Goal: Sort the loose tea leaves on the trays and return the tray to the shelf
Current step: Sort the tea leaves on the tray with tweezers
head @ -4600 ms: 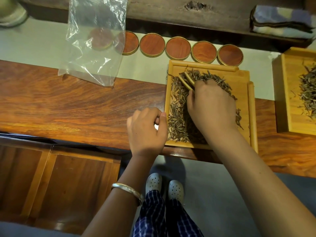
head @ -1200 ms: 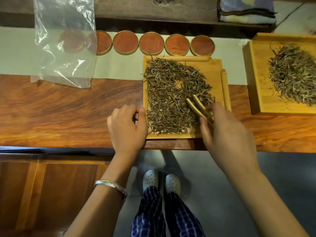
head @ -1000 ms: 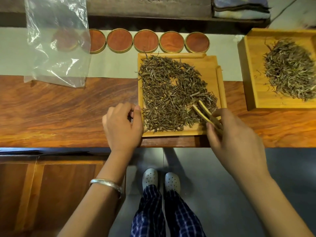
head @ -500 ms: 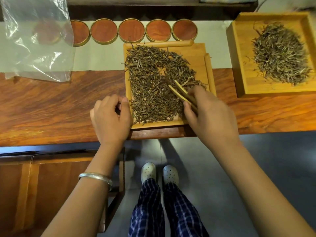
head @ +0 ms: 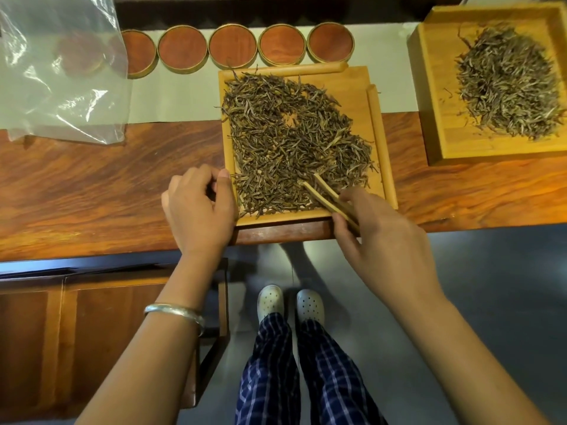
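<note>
A light wooden tray (head: 379, 139) lies on the dark wooden table, covered with loose dark tea leaves (head: 285, 142) spread thin, with a small bare patch in the middle. My right hand (head: 380, 237) grips wooden tweezers (head: 328, 197) whose tips rest in the leaves near the tray's front right corner. My left hand (head: 199, 210) sits at the tray's front left corner with its fingers curled; whether the thumb touches the tray edge is unclear. A second, deeper tray (head: 435, 96) at the right holds a heap of paler tea leaves (head: 509, 84).
Several round reddish wooden lids (head: 233, 46) line up behind the tray on a pale runner. A clear plastic bag (head: 61, 72) lies at the back left. A wooden cabinet (head: 76, 332) stands below the table's front edge at the left. My feet stand on the grey floor.
My right hand has drawn the tweezers back toward the tray's front right corner. The leaves were piled at the left 4.6 s ago and now lie spread. My left hand stays put.
</note>
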A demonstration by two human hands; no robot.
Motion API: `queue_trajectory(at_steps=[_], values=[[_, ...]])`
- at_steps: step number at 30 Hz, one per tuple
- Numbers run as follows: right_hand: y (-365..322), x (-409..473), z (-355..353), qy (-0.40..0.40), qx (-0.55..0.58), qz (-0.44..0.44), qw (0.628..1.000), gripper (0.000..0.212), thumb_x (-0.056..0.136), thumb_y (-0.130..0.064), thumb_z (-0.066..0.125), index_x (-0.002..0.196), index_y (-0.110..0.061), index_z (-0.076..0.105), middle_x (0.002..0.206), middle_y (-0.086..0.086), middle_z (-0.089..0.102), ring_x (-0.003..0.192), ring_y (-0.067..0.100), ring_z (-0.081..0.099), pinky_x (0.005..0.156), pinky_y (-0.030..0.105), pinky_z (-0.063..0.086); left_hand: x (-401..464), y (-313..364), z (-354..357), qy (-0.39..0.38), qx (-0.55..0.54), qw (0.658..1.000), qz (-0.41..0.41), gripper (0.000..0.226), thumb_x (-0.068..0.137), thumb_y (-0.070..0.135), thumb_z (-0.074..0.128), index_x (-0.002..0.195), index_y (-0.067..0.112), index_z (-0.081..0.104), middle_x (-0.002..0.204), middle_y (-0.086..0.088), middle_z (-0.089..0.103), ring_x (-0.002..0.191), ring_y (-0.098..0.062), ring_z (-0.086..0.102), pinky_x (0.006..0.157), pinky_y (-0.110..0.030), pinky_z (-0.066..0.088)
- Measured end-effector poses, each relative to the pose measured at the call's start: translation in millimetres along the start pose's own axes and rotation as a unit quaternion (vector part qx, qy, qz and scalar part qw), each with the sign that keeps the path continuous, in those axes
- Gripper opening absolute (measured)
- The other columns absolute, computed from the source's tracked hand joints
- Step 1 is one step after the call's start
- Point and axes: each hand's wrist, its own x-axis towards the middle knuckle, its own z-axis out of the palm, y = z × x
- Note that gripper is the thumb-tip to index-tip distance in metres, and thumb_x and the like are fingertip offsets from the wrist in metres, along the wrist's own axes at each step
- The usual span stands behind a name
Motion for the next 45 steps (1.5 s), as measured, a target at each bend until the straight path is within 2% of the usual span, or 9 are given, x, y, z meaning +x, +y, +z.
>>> queue_trajectory(at_steps=[3, 8, 14, 20, 27, 34, 38, 42, 45], values=[[8, -4, -5, 0.013, 0.004, 0.016, 1.000, 0.020, 0.093, -0.027, 0.053, 0.108, -0.013, 0.056, 0.086, 0.004, 0.062, 0.068, 0.026, 0.061, 0.047, 0.032, 0.046, 1, -1, 1, 0.002, -0.002, 1.000, -0.001, 0.032, 0.094, 0.037, 0.042, 0.076, 0.015, 0.058, 0.077, 0.004, 0.054, 0.084, -0.026, 0.048, 0.076, -0.031, 0.025], [21, 15, -12, 0.056, -0.017, 0.042, 0.997, 0.021, 0.093, -0.025, 0.055, 0.108, -0.011, 0.056, 0.086, 0.007, 0.063, 0.069, 0.030, 0.060, 0.050, 0.026, 0.030, 1, 0, 1, 0.003, -0.001, 1.000, -0.001, 0.033, 0.093, 0.038, 0.041, 0.076, 0.015, 0.058, 0.076, 0.006, 0.052, 0.083, -0.026, 0.048, 0.077, -0.031, 0.026], [35, 20, -16, 0.026, -0.037, 0.034, 0.998, 0.023, 0.094, -0.028, 0.054, 0.111, -0.012, 0.053, 0.093, 0.010, 0.063, 0.076, 0.034, 0.061, 0.051, 0.033, 0.041, 1, 0, 1, 0.005, 0.002, 1.000, -0.002, 0.034, 0.093, 0.037, 0.042, 0.076, 0.014, 0.058, 0.077, 0.007, 0.051, 0.083, -0.026, 0.047, 0.076, -0.029, 0.024], [29, 12, -26, 0.048, -0.030, 0.038, 0.998, 0.020, 0.091, -0.026, 0.058, 0.105, -0.012, 0.056, 0.085, 0.007, 0.063, 0.066, 0.032, 0.060, 0.048, 0.026, 0.030, 1, 0, 1, 0.006, 0.005, 1.000, 0.000, 0.034, 0.093, 0.037, 0.041, 0.077, 0.013, 0.058, 0.077, 0.005, 0.052, 0.084, -0.027, 0.047, 0.076, -0.030, 0.024], [21, 6, -16, -0.001, -0.032, 0.029, 0.999, 0.021, 0.091, -0.027, 0.056, 0.107, -0.014, 0.054, 0.086, 0.004, 0.063, 0.069, 0.030, 0.061, 0.049, 0.028, 0.036, 1, 0, 1, 0.010, -0.007, 1.000, -0.002, 0.028, 0.094, 0.035, 0.044, 0.076, 0.018, 0.057, 0.077, 0.008, 0.051, 0.082, -0.023, 0.046, 0.074, -0.028, 0.021], [39, -1, -26, 0.059, 0.020, 0.078, 0.995, 0.016, 0.090, -0.022, 0.060, 0.101, -0.012, 0.056, 0.082, 0.006, 0.064, 0.068, 0.031, 0.060, 0.051, 0.026, 0.031, 1, 0, 1, 0.008, -0.007, 1.000, -0.002, 0.029, 0.094, 0.035, 0.043, 0.076, 0.017, 0.058, 0.077, 0.008, 0.051, 0.081, -0.018, 0.042, 0.075, -0.029, 0.023], [42, 1, -23, 0.032, -0.024, 0.085, 0.996, 0.017, 0.091, -0.025, 0.058, 0.101, -0.011, 0.055, 0.081, 0.008, 0.061, 0.069, 0.034, 0.059, 0.049, 0.028, 0.030, 1, 1, 1, 0.007, -0.005, 1.000, -0.003, 0.029, 0.094, 0.035, 0.043, 0.076, 0.017, 0.058, 0.077, 0.007, 0.052, 0.082, -0.022, 0.045, 0.075, -0.028, 0.023], [39, -4, -24, 0.035, -0.019, 0.078, 0.996, 0.016, 0.089, -0.023, 0.061, 0.099, -0.012, 0.055, 0.077, 0.007, 0.061, 0.063, 0.032, 0.059, 0.043, 0.020, 0.018, 1, 0, 1, 0.008, -0.007, 1.000, -0.002, 0.031, 0.094, 0.037, 0.042, 0.076, 0.017, 0.057, 0.077, 0.006, 0.053, 0.080, -0.020, 0.043, 0.074, -0.029, 0.023], [36, 0, -23, 0.040, -0.016, 0.075, 0.996, 0.016, 0.090, -0.024, 0.059, 0.100, -0.012, 0.055, 0.079, 0.008, 0.062, 0.065, 0.034, 0.059, 0.045, 0.024, 0.024, 1, 0, 1, 0.008, -0.008, 1.000, -0.003, 0.030, 0.094, 0.036, 0.042, 0.076, 0.018, 0.057, 0.077, 0.007, 0.053, 0.080, -0.019, 0.043, 0.074, -0.029, 0.022]])
